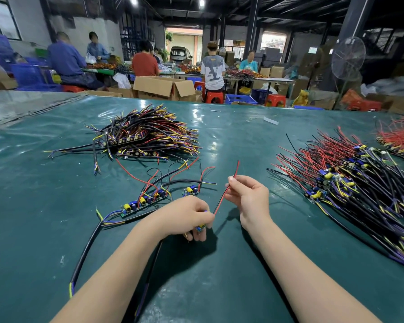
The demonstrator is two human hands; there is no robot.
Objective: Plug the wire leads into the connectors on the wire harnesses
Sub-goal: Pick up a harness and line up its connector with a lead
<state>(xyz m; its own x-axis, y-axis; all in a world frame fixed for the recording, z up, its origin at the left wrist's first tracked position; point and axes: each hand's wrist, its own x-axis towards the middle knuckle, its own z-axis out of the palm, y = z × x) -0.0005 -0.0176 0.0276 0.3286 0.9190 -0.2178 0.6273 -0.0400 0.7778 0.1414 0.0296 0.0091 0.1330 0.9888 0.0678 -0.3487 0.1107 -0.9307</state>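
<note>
My left hand grips a small circuit board with blue and yellow parts, mostly hidden under my fingers; its black cable trails back toward me. My right hand pinches a red-and-black wire lead near its upper part. The lead runs down to the board in my left hand, and its free end points up. Just beyond my left hand lies a row of several joined boards with wires fitted.
On the green table sit a heap of black, yellow and purple harnesses at far left and a big pile with red leads at right. More red wires lie at the far right edge. People work at tables behind.
</note>
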